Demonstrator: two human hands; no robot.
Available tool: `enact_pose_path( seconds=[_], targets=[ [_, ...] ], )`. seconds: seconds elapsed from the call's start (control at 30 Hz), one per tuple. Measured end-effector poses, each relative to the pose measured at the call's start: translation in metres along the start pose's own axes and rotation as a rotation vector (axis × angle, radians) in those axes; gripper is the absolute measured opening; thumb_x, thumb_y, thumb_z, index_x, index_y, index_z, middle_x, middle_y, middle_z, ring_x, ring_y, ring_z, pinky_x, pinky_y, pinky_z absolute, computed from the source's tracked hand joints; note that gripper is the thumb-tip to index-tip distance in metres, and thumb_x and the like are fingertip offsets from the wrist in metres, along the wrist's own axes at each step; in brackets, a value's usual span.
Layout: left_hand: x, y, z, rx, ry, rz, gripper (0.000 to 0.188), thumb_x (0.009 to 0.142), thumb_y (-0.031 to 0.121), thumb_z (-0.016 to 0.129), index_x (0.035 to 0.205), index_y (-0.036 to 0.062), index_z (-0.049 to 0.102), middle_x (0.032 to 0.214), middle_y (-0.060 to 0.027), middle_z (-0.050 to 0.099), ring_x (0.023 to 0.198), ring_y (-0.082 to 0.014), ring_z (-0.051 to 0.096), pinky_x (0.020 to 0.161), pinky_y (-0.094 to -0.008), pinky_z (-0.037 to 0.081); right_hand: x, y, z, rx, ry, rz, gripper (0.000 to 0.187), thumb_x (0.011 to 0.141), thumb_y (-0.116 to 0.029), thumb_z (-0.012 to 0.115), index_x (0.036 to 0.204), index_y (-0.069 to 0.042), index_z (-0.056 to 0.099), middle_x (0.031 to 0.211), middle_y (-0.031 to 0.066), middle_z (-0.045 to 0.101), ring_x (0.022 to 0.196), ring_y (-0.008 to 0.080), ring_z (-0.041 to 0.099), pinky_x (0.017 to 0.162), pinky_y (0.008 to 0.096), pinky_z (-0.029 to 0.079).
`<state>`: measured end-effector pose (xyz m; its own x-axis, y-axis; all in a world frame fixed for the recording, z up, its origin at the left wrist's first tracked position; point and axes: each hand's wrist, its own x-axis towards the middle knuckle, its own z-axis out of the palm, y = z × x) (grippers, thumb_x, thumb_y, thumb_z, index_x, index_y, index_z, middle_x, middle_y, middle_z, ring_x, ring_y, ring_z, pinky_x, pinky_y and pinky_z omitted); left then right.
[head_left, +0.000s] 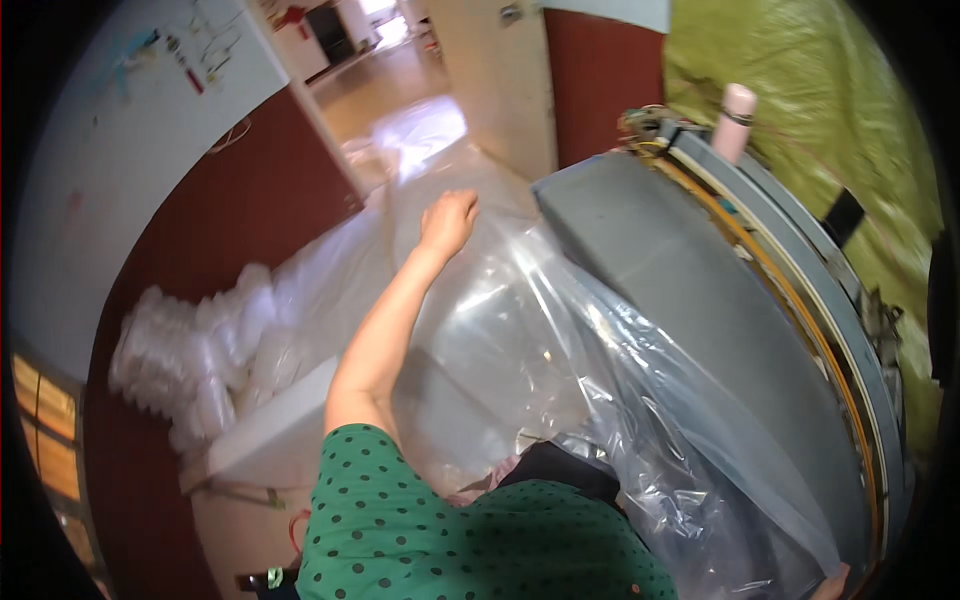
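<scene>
Left hand reaches far across a clear plastic sheet, right hand at its near right edge

A large, clear, glossy plastic sheet [480, 330] fills the middle of the scene, running from the doorway at the far side down to the near right, where it lies in crinkled folds. The person's left hand [450, 222] is stretched out over the far part of it, with the arm bare below a green sleeve with dark dots [365, 475]. The fingers of this hand are curled together into a loose fist; whether they pinch a fold of the film cannot be told. Only a small part of the right hand [832, 582] shows, at the near right, beside the sheet's edge; the state of its fingers cannot be told.

To the right of the sheet stands a long grey panelled unit [690, 290], partly overlapped by the film, with a yellowish rail [785, 290] along its right side. A pink cylindrical bottle [735, 125] stands upright at its far end. An olive-yellow plastic covering [800, 60] hangs beyond, on the far right.

On the left, a bunched heap of puffy translucent plastic [190, 340] lies near a dark red and pale wall [220, 210]. A cream door [500, 90] stands open on the far side.
</scene>
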<state>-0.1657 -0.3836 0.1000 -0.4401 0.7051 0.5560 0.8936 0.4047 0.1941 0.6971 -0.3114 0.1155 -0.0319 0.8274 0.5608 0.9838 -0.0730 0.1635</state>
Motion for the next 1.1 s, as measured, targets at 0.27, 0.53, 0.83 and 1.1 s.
enact_pose_path(
  seconds=[0.27, 0.53, 0.83, 1.1],
  targets=[
    [-0.097, -0.052, 0.051, -0.094, -0.071, -0.284, 0.010, 0.079, 0.017, 0.055, 0.079, 0.0067, 0.054, 0.077, -0.0132, 0.060, 0.077, -0.0337, 0.057, 0.064, -0.0454, 0.044, 0.038, -0.049, 0.033, -0.003, -0.052, -0.195, 0.016, 0.079, -0.013, 0.058, 0.081, 0.002, 0.061, 0.067, 0.0175, 0.058, 0.061, 0.0315, 0.057, 0.058, 0.0392, 0.047],
    [-0.105, -0.047, 0.088, -0.242, -0.077, -0.406, 0.010, 0.079, 0.016, 0.056, 0.083, 0.0084, 0.052, 0.074, -0.0129, 0.060, 0.073, -0.0338, 0.058, 0.061, -0.0439, 0.043, 0.065, -0.081, 0.047, -0.059, -0.198, -0.141, 0.018, 0.079, -0.014, 0.059, 0.085, 0.003, 0.061, 0.069, 0.0156, 0.057, 0.063, 0.0277, 0.057, 0.061, 0.0369, 0.047],
    [-0.123, -0.085, 0.151, -0.190, -0.233, -0.279, 0.011, 0.084, 0.021, 0.053, 0.086, 0.0095, 0.053, 0.085, -0.0080, 0.059, 0.082, -0.0293, 0.057, 0.070, -0.0406, 0.044, 0.093, -0.134, 0.060, 0.090, -0.239, -0.186, 0.017, 0.080, -0.014, 0.057, 0.085, 0.002, 0.059, 0.070, 0.0132, 0.056, 0.065, 0.0254, 0.055, 0.062, 0.0350, 0.046],
    [-0.120, -0.081, 0.156, -0.218, -0.174, -0.279, 0.013, 0.081, 0.023, 0.057, 0.083, 0.0100, 0.054, 0.083, -0.0057, 0.057, 0.082, -0.0260, 0.057, 0.065, -0.0389, 0.046, 0.111, -0.171, 0.072, 0.135, -0.289, -0.231, 0.016, 0.080, -0.013, 0.056, 0.085, 0.002, 0.058, 0.070, 0.0111, 0.055, 0.066, 0.0233, 0.053, 0.062, 0.0334, 0.045]
  ],
)
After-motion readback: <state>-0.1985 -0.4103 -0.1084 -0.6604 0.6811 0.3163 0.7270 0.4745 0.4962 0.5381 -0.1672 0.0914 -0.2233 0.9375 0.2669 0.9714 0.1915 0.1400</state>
